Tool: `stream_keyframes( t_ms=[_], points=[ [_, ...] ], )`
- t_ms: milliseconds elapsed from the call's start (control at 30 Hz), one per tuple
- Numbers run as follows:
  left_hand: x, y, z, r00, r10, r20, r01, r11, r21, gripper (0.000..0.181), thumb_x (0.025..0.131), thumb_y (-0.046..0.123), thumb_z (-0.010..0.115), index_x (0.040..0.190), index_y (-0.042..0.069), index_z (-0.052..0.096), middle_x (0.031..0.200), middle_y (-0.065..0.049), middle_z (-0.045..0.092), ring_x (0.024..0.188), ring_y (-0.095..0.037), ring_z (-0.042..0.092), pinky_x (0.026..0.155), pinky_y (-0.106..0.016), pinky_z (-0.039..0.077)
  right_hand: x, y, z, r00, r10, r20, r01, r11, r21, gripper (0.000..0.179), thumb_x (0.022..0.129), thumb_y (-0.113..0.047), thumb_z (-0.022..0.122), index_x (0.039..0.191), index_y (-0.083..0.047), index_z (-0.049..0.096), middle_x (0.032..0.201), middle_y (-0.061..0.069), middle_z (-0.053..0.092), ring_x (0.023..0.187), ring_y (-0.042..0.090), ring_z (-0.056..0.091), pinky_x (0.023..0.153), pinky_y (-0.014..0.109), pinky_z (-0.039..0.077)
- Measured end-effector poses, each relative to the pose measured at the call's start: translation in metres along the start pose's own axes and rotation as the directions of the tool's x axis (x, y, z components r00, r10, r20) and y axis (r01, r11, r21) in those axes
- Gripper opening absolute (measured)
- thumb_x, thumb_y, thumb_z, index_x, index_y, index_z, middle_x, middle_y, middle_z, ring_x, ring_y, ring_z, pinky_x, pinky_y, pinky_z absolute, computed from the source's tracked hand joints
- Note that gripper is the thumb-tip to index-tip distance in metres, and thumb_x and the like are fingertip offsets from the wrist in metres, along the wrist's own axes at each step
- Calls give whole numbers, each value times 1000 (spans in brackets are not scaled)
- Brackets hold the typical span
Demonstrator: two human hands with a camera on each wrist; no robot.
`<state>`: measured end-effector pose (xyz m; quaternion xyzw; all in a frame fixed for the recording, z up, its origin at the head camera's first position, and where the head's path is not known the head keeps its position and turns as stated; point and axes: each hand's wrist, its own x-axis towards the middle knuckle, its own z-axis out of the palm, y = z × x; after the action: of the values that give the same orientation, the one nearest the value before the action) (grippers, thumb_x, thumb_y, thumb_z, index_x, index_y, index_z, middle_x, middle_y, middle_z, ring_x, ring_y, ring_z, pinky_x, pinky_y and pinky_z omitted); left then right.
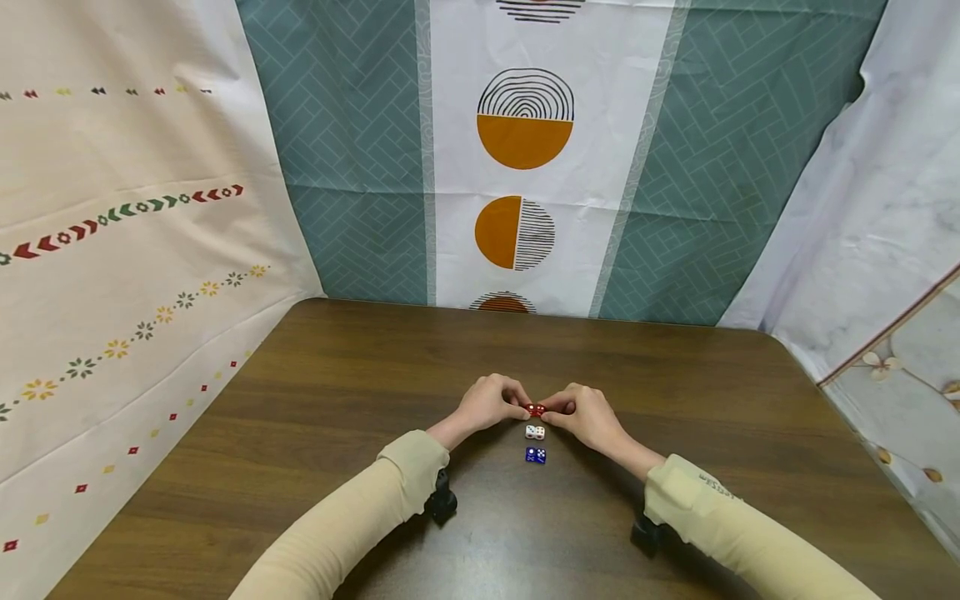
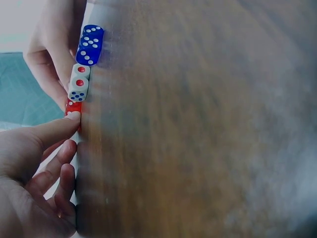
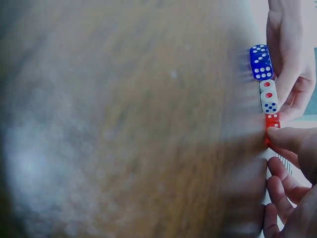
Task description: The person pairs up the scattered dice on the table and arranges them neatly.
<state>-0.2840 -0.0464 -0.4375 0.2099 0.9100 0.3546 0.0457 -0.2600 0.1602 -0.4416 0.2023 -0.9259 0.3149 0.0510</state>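
Observation:
Two red dice (image 1: 536, 410) stand side by side on the brown table, between the fingertips of both hands. My left hand (image 1: 489, 402) pinches their left side with thumb and forefinger. From the right, my right hand (image 1: 588, 414) grips them the same way. A pair of white dice (image 1: 535, 432) sits just nearer to me, and a pair of blue dice (image 1: 536, 455) nearer still, in one line. In the left wrist view a thumb covers part of the red dice (image 2: 74, 106); the right wrist view shows the white dice (image 3: 268, 96) with red and blue pips.
The wooden table (image 1: 375, 358) reaches back to a hanging teal and white cloth (image 1: 360, 150). A patterned cream cloth (image 1: 150, 292) hangs along the left side, with pale drapery (image 1: 892, 208) on the right. Dark wrist cameras sit under both sleeves.

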Motion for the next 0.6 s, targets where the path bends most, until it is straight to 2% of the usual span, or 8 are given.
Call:
stream_keyframes(
  t_ms=[300, 600],
  points=[
    [0, -1, 0, 1000, -3, -4, 3, 1000, -5, 8, 81, 23, 82, 86, 19, 76, 75, 5, 65, 67, -6, 51, 61, -21, 36, 0, 0, 0, 1000, -2, 0, 2, 1000, 6, 14, 84, -20, 78, 98, -18, 80, 85, -4, 72, 75, 7, 54, 66, 21, 43],
    [-1, -2, 1, 1000, 25, -8, -25, 999, -23, 8, 82, 21, 81, 87, 17, 77, 76, 4, 66, 68, -6, 51, 62, -21, 36, 0, 1, 1, 1000, 5, 4, -5, 1000, 10, 14, 84, -20, 79, 98, -18, 80, 85, -3, 72, 75, 7, 54, 66, 20, 44]
  ],
)
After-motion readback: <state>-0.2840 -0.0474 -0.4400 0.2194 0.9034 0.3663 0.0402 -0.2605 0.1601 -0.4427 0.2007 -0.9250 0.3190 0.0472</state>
